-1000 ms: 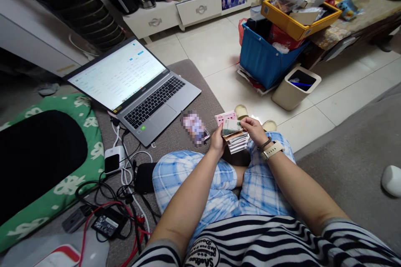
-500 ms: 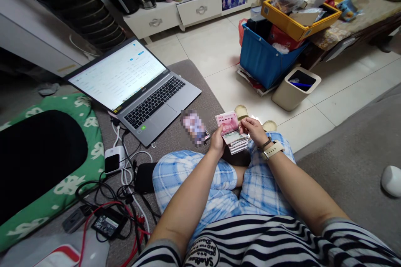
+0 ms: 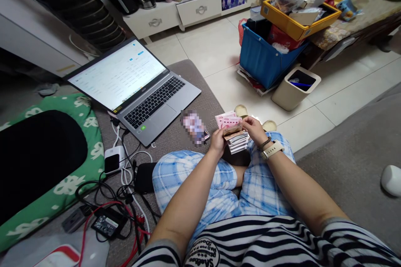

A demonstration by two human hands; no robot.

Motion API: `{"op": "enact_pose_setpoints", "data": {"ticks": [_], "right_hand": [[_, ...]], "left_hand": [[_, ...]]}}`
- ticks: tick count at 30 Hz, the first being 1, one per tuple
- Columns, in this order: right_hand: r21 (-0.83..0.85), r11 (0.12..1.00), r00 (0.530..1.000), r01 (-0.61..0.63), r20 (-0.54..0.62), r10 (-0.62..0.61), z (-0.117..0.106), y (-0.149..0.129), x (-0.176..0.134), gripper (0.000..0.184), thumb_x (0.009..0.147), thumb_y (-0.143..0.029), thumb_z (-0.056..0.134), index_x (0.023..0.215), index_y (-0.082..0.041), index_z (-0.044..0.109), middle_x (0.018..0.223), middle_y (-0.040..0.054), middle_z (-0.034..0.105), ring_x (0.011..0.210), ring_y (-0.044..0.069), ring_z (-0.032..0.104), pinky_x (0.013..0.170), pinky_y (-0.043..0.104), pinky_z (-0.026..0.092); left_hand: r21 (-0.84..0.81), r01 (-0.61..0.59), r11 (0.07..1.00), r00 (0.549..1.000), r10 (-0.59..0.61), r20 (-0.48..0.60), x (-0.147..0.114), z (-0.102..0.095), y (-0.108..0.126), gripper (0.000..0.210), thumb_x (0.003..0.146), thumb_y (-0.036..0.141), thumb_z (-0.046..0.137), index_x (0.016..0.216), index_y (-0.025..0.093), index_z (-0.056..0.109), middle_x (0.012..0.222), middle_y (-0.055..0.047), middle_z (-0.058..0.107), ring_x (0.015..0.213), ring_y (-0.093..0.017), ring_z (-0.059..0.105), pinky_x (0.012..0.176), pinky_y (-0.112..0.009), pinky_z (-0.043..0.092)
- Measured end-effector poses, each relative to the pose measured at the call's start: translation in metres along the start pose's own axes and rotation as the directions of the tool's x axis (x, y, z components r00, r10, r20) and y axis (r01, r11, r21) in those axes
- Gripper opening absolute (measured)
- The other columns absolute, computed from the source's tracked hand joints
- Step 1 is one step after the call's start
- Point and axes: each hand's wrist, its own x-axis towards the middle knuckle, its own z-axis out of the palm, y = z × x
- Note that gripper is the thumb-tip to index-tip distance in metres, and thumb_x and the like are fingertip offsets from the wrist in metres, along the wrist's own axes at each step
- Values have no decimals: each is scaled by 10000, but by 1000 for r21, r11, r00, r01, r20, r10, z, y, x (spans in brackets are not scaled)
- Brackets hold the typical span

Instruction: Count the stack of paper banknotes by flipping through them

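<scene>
A thick wad of banknotes (image 3: 237, 143) sits in my left hand (image 3: 217, 142), whose fingers are closed round its left side above my lap. Pink 100 notes (image 3: 228, 120) fan out at the far end of the wad, and a brownish note lies across the folded stack below them. My right hand (image 3: 254, 129) pinches the right edge of a pink note. To the left of the notes, a phone (image 3: 194, 127) with a blurred-out surface rests on the grey sofa seat (image 3: 209, 99).
An open laptop (image 3: 158, 106) stands on the seat at the left, with tangled cables (image 3: 120, 200) and a white box-shaped device (image 3: 114, 159) nearer me. Beyond the seat are a beige bin (image 3: 282, 96), a blue storage box (image 3: 260, 58) and a yellow tray (image 3: 300, 31). A white mouse-like object (image 3: 391, 181) lies far right.
A pink note that lay flat is now overlapped by another pink note, raised and spread between my hands. The greenish note on the stack no longer shows; a brownish one does.
</scene>
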Motion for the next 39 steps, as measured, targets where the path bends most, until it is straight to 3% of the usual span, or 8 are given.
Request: {"op": "enact_pose_setpoints", "data": {"ticks": [5,11,20,39], "right_hand": [[-13,1000,1000,11,9,-11,1,-5,-1,399,688,-559,746,622,-212,560,530,-49,464,564,132,428,593,290,351],[0,1000,1000,10,18,-10,0,-5,-3,303,720,-463,711,628,-209,573,539,-49,455,538,116,377,555,276,308],[53,998,997,39,68,-43,3,-15,-9,280,726,-440,675,620,-203,571,570,-40,487,543,107,377,552,270,319],[73,997,998,2,67,-7,2,-9,-6,348,696,-516,700,622,-210,554,546,-49,447,511,98,360,517,263,291]], "left_hand": [[28,18,999,1000,-18,19,-3,1,2,346,580,351,869,794,132,706,837,-89,775,773,-238,719,830,-373,524],[-13,15,1000,1000,-15,-4,-2,0,0,321,641,376,840,785,123,703,819,-97,765,859,-270,729,874,-382,517],[-108,25,994,1000,-25,-7,1,3,0,355,787,417,698,948,103,738,937,-119,777,992,-289,726,970,-416,511],[-74,8,997,998,-12,-60,6,-3,-7,388,717,446,745,923,117,728,914,-111,775,968,-279,727,908,-393,533]]}}
